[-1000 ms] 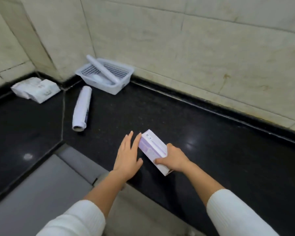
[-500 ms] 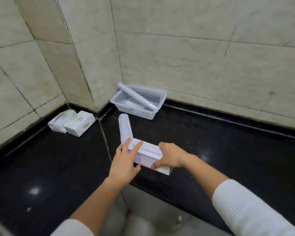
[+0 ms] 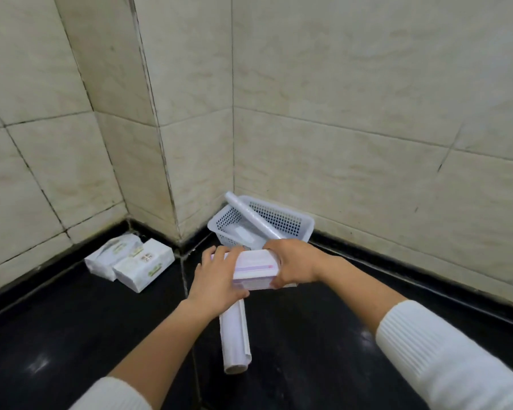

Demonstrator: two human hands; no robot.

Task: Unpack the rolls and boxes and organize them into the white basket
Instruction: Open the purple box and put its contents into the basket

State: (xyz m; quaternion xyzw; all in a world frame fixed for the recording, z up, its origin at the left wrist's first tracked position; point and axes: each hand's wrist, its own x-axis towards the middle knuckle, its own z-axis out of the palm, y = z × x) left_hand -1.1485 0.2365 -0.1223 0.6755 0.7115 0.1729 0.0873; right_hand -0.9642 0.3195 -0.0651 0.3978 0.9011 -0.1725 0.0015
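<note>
I hold a white box with lilac stripes (image 3: 255,269) level between both hands, just in front of the white basket (image 3: 296,224). My left hand (image 3: 216,279) grips its left end and my right hand (image 3: 293,266) its right end. The perforated basket stands in the wall corner on the black floor. A long white roll (image 3: 251,216) leans across the basket, one end sticking out over its back-left rim. Another white roll (image 3: 234,338) lies on the floor below the box, its upper end hidden by my left hand.
Two white tissue packs (image 3: 131,261) lie on the floor at the left, against the tiled wall. A protruding tiled wall corner (image 3: 172,202) stands between them and the basket. The black glossy floor (image 3: 323,350) stretches toward me.
My hands carried the box forward, up to the basket's front. My left hand has closed on the box's left end. The view has come closer to the corner.
</note>
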